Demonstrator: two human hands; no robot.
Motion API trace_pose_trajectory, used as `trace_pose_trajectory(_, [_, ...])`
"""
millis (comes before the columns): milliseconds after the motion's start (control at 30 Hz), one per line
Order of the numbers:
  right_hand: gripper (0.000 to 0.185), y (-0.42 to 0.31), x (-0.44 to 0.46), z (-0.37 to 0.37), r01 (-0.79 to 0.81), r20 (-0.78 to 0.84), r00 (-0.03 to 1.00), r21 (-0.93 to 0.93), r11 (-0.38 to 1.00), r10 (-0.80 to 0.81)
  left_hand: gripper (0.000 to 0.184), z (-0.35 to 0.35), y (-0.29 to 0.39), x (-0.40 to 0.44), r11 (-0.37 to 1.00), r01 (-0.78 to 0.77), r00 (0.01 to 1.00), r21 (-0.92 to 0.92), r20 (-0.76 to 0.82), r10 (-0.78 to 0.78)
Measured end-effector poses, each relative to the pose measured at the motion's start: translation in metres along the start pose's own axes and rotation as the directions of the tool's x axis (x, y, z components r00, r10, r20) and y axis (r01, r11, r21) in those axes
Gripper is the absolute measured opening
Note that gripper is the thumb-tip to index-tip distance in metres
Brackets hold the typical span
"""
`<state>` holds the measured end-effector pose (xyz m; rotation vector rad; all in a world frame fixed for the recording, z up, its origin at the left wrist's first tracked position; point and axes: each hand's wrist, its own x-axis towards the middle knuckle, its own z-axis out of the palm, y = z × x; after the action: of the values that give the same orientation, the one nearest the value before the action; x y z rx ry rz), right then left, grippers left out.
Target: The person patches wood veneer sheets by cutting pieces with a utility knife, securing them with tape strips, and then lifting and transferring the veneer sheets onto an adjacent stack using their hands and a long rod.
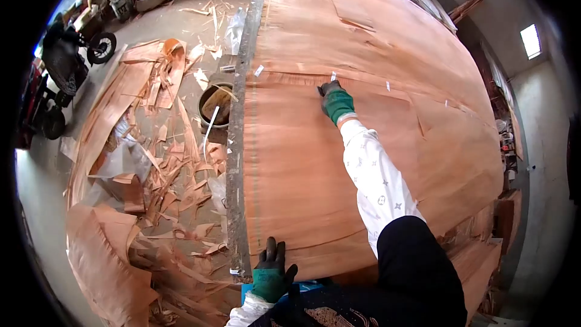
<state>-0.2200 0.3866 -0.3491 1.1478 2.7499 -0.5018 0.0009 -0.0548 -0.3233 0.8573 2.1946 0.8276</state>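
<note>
1. Far left, cut off by the dark rim: motorcycle (pixel 63 66), two wheels showing, outline hard to make out.
2. Lower left: torn veneer scraps (pixel 109 260), too heaped to count, over grey floor (pixel 178 21).
3. Left of centre: one bucket (pixel 207 97), contents unclear.
4. Centre: one bench (pixel 237 197), bare along its left edge, otherwise mostly hidden under veneer sheet (pixel 321 175).
5. Bottom centre: left hand (pixel 270 274), gloved, at the sheet's near corner; grip spread, holding nothing.
6. Centre: four white tape pieces (pixel 333 76) along a seam.
7. Centre: right hand (pixel 336 102), gloved, fingers curled beside the second tape piece; cannot tell whether grip holds anything.
8. Upper right: two bright windows (pixel 530 42), pale wall (pixel 541 103) below.
</note>
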Motion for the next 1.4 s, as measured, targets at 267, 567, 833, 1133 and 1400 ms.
trace_pose_trajectory(267, [0.023,0.014,0.032,0.012,0.220,0.026,0.975,-0.279,0.935,-0.222,0.071,0.011,0.000,0.001,0.990,0.018,1.000,0.136,-0.026,-0.015])
trace_pose_trajectory(567, [0.026,0.023,0.060,-0.082,0.397,-0.216,0.804,-0.497,0.772,-0.553,0.065,0.019,0.009,0.005,0.994,0.007,0.987,0.107,-0.162,0.010])
trace_pose_trajectory(833, [0.028,0.001,0.078,-0.165,0.410,-0.225,0.779,-0.522,0.748,-0.585,0.062,0.017,0.013,0.006,0.989,0.068,0.989,0.129,-0.137,-0.050])
trace_pose_trajectory(1133, [0.046,0.036,-0.248,0.043,0.626,0.163,0.659,0.422,0.656,-0.734,0.060,0.014,0.004,-0.004,0.996,0.049,0.990,0.068,-0.136,-0.039])
trace_pose_trajectory(1400, [0.052,0.046,-0.330,0.087,0.466,0.152,0.833,0.327,0.822,-0.532,0.034,-0.027,-0.014,-0.026,0.943,-0.231,0.937,-0.241,-0.318,0.148])
